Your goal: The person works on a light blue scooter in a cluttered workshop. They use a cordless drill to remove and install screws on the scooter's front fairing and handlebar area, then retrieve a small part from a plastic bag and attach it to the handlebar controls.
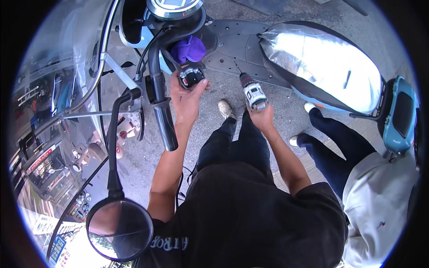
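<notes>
My left hand [187, 98] is closed around a small black part with a shiny rim and a bit of red [192, 77]. It is held up beside the handlebar grip [165, 124] of an electric scooter, and its exact kind is unclear. My right hand [262, 118] grips a white and black cordless drill [254, 93] from below. The drill's thin bit points up and away, over the edge of the scooter's grey footboard [232, 47]. A purple cloth-like item [189, 48] sits at the scooter's front, just beyond my left hand.
A silver-covered seat [326, 67] and a blue rear box [400, 114] lie to the right. On the left are a round mirror [119, 228], metal struts [120, 73] and a clear windshield [67, 67]. Another person in a light top [380, 187] stands close on my right.
</notes>
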Available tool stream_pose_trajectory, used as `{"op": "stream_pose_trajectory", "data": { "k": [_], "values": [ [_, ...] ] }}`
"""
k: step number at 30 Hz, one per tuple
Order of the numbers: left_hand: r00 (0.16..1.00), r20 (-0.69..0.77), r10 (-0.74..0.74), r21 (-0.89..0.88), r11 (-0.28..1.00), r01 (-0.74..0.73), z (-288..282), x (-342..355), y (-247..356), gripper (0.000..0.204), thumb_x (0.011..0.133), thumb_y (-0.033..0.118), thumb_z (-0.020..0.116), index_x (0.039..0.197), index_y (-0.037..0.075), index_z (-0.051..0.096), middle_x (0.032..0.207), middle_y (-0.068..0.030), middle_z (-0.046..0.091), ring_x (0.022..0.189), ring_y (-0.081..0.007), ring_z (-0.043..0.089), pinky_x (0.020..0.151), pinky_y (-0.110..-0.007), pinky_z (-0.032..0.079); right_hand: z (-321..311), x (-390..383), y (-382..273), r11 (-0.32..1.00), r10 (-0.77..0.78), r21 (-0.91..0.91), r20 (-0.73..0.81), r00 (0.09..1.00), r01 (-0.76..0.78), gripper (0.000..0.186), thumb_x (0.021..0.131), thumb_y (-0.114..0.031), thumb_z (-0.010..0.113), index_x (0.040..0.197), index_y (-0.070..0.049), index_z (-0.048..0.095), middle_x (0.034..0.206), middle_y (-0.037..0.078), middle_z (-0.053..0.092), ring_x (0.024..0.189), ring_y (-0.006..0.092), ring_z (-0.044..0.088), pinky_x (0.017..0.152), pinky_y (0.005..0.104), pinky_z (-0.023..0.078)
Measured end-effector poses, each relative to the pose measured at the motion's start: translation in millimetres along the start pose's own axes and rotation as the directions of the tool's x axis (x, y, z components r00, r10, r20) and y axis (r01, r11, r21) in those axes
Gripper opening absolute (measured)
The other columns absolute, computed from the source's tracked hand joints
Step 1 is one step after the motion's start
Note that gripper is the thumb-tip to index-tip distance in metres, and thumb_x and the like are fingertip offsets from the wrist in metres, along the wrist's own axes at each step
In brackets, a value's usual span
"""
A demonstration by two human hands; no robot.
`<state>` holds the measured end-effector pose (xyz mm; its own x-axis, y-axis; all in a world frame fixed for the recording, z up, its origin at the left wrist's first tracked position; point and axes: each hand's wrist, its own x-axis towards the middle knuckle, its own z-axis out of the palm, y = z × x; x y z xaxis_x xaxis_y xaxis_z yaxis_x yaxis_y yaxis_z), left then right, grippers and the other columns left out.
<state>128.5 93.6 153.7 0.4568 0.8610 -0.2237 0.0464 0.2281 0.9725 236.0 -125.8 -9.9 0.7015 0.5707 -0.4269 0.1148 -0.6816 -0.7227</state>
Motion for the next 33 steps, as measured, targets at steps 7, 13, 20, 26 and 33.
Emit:
{"op": "stream_pose_trajectory", "data": {
  "k": [7,13,20,26,33],
  "values": [
    [0.945,0.306,-0.114,-0.345,0.912,0.222,-10,13,8,0.058,0.095,0.01,0.067,0.148,0.004,0.042,0.111,-0.0127,0.064,0.095,-0.0307,0.072,0.084,-0.043,0.062,-74,-102,-17,0.983,0.037,0.181,-0.052,0.998,-0.027,0.038,0.084,-0.027,0.08,0.113,-0.004,0.073,0.108,0.014,0.076,0.104,0.028,0.073,0.086,0.0371,0.057],
    [0.849,0.503,-0.161,-0.216,0.928,0.304,-25,50,6,0.05,0.102,0.042,0.057,0.128,0.0,0.061,0.103,-0.0157,0.069,0.091,-0.0291,0.071,0.082,-0.039,0.061,-121,-139,-50,0.997,-0.079,0.009,-0.038,0.996,0.079,0.041,0.085,-0.031,0.08,0.116,-0.005,0.073,0.112,0.013,0.076,0.105,0.0275,0.073,0.088,0.0357,0.057],
    [0.673,0.715,-0.188,-0.14,0.906,0.401,-13,77,11,0.044,0.104,0.037,0.052,0.118,-0.003,0.065,0.082,-0.0109,0.069,0.071,-0.0223,0.069,0.06,-0.031,0.052,-140,-168,-111,0.976,-0.194,0.093,-0.051,0.98,0.198,0.036,0.087,-0.024,0.079,0.117,-0.007,0.072,0.112,0.011,0.076,0.106,0.0254,0.073,0.09,0.0344,0.056],
    [0.709,0.67,-0.218,-0.17,0.885,0.433,3,80,8,0.045,0.107,0.037,0.045,0.122,-0.001,0.062,0.102,-0.0183,0.07,0.073,-0.0239,0.067,0.056,-0.027,0.052,-136,-175,-143,0.923,-0.377,-0.108,-0.06,0.924,0.369,0.025,0.088,-0.014,0.075,0.112,-0.005,0.072,0.105,0.01,0.075,0.099,0.0259,0.072,0.086,0.0356,0.055],
    [0.785,0.55,-0.287,-0.123,0.901,0.416,2,82,-2,0.039,0.107,0.037,0.043,0.118,0.005,0.063,0.099,-0.0162,0.071,0.071,-0.0215,0.066,0.054,-0.026,0.05,-110,-150,-167,0.96,-0.278,0.007,-0.063,0.959,0.279,0.033,0.087,-0.013,0.075,0.119,-0.006,0.071,0.114,0.011,0.074,0.107,0.024,0.071,0.091,0.0342,0.055]
  ]
}}
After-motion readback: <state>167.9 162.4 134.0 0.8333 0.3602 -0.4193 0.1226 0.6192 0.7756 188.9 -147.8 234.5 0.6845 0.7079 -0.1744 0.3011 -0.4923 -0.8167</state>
